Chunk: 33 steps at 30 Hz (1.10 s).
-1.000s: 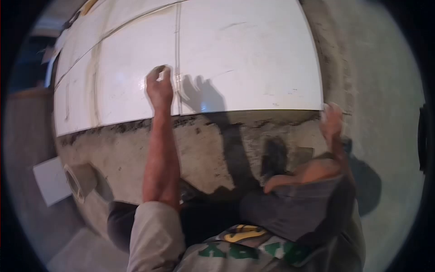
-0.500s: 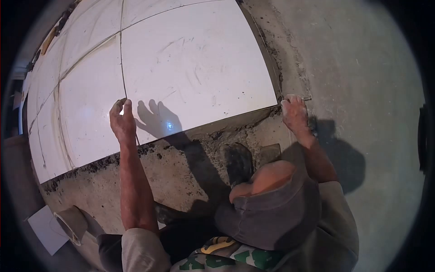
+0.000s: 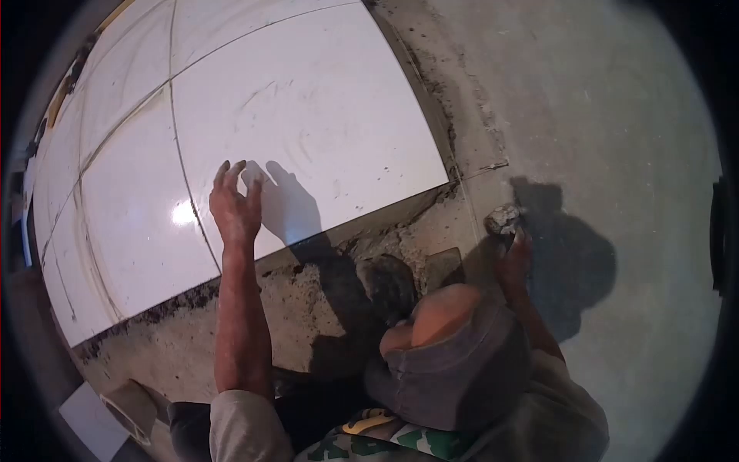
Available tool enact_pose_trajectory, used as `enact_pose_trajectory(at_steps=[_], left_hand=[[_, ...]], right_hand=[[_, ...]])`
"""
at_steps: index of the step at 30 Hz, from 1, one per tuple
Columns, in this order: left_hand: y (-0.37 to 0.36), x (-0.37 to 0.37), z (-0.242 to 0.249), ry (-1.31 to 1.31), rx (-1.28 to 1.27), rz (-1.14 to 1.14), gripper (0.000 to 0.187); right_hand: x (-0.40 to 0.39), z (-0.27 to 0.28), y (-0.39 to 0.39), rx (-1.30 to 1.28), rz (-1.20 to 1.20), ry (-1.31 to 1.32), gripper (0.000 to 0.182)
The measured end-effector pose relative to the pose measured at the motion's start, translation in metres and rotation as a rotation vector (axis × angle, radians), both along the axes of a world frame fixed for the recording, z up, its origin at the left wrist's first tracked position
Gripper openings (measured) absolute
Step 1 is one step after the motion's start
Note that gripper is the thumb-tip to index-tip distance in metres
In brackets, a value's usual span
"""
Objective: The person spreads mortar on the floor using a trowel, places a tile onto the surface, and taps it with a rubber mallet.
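My left hand [image 3: 237, 208] hovers over a large white floor tile [image 3: 323, 131], near the joint with its neighbour. Its fingers are spread and slightly curled, with nothing between them, and they cast a shadow on the glossy face. Low on the right, my right hand [image 3: 516, 258] is closed round a lumpy grey object [image 3: 504, 219]; I cannot tell its kind. Past that hand, a nail [image 3: 496, 165] lies close to the bare floor, with a thin string [image 3: 469, 204] running near the tile's corner.
More white tiles [image 3: 138, 223] stretch to the left with smeared joints. Rough mortar [image 3: 416, 219] lines the tiles' near and right edges. A dark shoe [image 3: 385, 285] is below the front edge. A grey hat [image 3: 469, 369] covers the lower middle. A bucket [image 3: 132, 412] lies at lower left.
My left hand has moved right over the tile and its fingers have spread. My right hand has left the nail by the tile's corner, come nearer and now grips the grey object. The view has shifted slightly.
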<state>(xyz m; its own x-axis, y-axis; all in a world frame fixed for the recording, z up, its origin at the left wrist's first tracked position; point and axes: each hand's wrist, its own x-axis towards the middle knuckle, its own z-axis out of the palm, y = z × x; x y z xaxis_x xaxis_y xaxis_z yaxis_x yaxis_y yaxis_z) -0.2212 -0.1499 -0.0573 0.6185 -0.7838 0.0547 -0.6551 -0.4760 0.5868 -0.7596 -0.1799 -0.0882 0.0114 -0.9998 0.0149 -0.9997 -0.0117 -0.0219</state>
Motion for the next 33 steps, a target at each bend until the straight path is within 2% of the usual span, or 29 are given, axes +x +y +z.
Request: enact_pose_trajectory(at_steps=[1, 2, 3, 5, 6, 9, 13, 15, 17, 19, 21, 22, 24, 25, 27, 28, 30, 33], left_hand=[[-0.007, -0.004, -0.005, -0.061, 0.036, -0.081, 0.040], [-0.014, -0.011, -0.008, -0.039, 0.125, -0.101, 0.048], [-0.021, -0.022, -0.005, -0.031, 0.120, -0.111, 0.048], [-0.032, -0.043, 0.002, -0.117, 0.253, -0.149, 0.058], [-0.035, -0.046, -0.011, -0.091, 0.261, -0.180, 0.063], [-0.045, -0.063, -0.012, -0.162, 0.328, -0.232, 0.068], [-0.057, -0.077, -0.013, -0.141, 0.389, -0.218, 0.078], [-0.065, -0.077, -0.006, -0.139, 0.409, -0.210, 0.082], [-0.073, -0.077, 0.001, -0.123, 0.500, -0.236, 0.086], [-0.084, -0.074, 0.006, -0.109, 0.478, -0.246, 0.092], [-0.096, -0.073, 0.018, -0.117, 0.535, -0.350, 0.098], [-0.103, -0.072, 0.022, -0.111, 0.591, -0.374, 0.105], [-0.112, -0.067, 0.022, -0.068, 0.617, -0.379, 0.107], [-0.112, -0.065, 0.022, -0.020, 0.645, -0.384, 0.109], [-0.114, -0.063, 0.024, -0.008, 0.654, -0.389, 0.108], [-0.115, -0.063, 0.025, -0.003, 0.663, -0.401, 0.108], [-0.116, -0.065, 0.026, 0.007, 0.685, -0.406, 0.108], [-0.121, -0.068, 0.029, 0.025, 0.726, -0.422, 0.107]], right_hand=[[-0.021, -0.017, 0.011, -0.008, -0.013, 0.005, 0.059], [-0.059, -0.055, 0.021, 0.018, 0.009, 0.112, 0.060], [-0.082, -0.073, 0.026, 0.047, 0.032, 0.221, 0.061], [-0.050, -0.037, 0.014, 0.078, 0.002, 0.222, 0.061], [-0.034, -0.019, 0.009, 0.116, -0.017, 0.216, 0.061], [-0.028, -0.011, 0.007, 0.259, -0.011, 0.362, 0.061], [-0.043, -0.028, 0.014, 0.078, 0.037, 0.287, 0.054], [-0.034, -0.018, 0.009, 0.092, -0.189, -0.082, 0.050], [-0.034, -0.011, 0.005, 0.130, -0.153, -0.166, 0.050], [-0.023, -0.002, -0.009, 0.167, -0.113, -0.241, 0.050], [0.013, 0.021, -0.032, 0.418, -0.235, -0.653, 0.047], [0.048, 0.049, -0.044, 0.418, -0.233, -0.656, 0.047], [0.122, 0.103, -0.059, 0.474, -0.180, -1.257, 0.033], [0.128, 0.098, -0.056, 0.478, -0.185, -1.257, 0.033], [0.139, 0.078, -0.052, 0.767, -0.293, -1.226, 0.026], [0.146, 0.066, -0.049, 0.767, -0.285, -1.227, 0.026], [0.155, 0.041, -0.037, 0.728, -0.113, -1.171, 0.025], [0.163, 0.021, -0.038, 0.812, -0.111, -1.256, 0.027]])
